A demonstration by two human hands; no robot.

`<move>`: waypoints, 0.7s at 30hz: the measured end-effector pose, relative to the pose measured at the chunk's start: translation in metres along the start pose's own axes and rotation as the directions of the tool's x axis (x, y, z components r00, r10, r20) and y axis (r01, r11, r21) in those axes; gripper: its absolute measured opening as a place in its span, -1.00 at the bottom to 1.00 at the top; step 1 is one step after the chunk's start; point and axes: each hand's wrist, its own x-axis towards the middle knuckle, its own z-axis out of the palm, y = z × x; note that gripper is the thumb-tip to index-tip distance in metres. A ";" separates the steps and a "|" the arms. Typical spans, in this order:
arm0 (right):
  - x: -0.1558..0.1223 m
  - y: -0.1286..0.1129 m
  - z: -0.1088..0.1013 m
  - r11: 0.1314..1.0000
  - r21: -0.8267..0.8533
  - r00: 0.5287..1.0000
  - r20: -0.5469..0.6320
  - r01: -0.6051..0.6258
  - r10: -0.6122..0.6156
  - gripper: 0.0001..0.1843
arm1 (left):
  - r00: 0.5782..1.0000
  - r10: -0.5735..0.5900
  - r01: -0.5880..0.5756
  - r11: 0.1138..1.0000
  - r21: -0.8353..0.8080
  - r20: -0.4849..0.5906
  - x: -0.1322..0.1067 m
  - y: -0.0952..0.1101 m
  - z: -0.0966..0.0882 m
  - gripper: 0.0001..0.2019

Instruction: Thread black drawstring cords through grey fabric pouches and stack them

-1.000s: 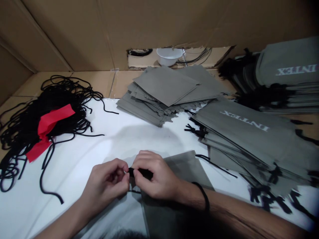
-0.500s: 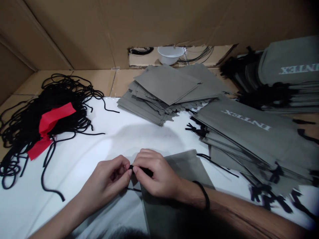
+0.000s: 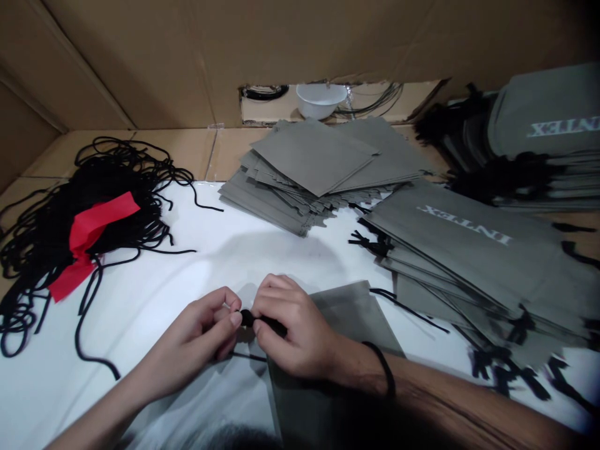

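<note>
My left hand (image 3: 209, 328) pinches the end of a black cord (image 3: 247, 318) between thumb and fingertips. Right beside it, my right hand (image 3: 293, 328) grips the same cord, and a dark knot-like lump shows between the two hands. The cord belongs to a grey drawstring bag (image 3: 360, 312), which lies flat on the white surface under my right hand and forearm. From the bag's far corner another cord end (image 3: 412, 309) trails to the right. My fingers partly cover the knot, so its exact form cannot be seen.
A heap of loose black cords (image 3: 51, 212) with a red strip (image 3: 103, 219) lies at left. Grey bags without visible cords (image 3: 314, 156) are piled at the back. Corded bags printed INTEX (image 3: 450, 250) lie at right, with another stack (image 3: 544, 112) behind. A white bowl (image 3: 320, 103) shows through the cardboard cutout.
My hands have drawn slightly apart, the left one moving a little leftward. More of the black lump in the cord now shows between my fingertips.
</note>
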 end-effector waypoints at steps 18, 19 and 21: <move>0.000 0.001 0.002 1.000 -0.009 1.000 0.001 0.022 -0.022 -0.83 | 0.978 0.170 -0.135 0.955 0.264 -0.117 0.001 -0.003 -0.007 -0.79; 0.000 0.001 0.002 1.000 -0.014 1.000 0.000 0.021 -0.021 -0.83 | 0.976 0.188 -0.146 0.939 0.312 -0.110 0.002 -0.003 -0.007 -0.80; 0.000 0.001 0.002 1.000 -0.024 1.000 0.000 0.020 -0.020 -0.83 | 0.971 0.212 -0.158 0.917 0.367 -0.111 0.003 -0.003 -0.006 -0.81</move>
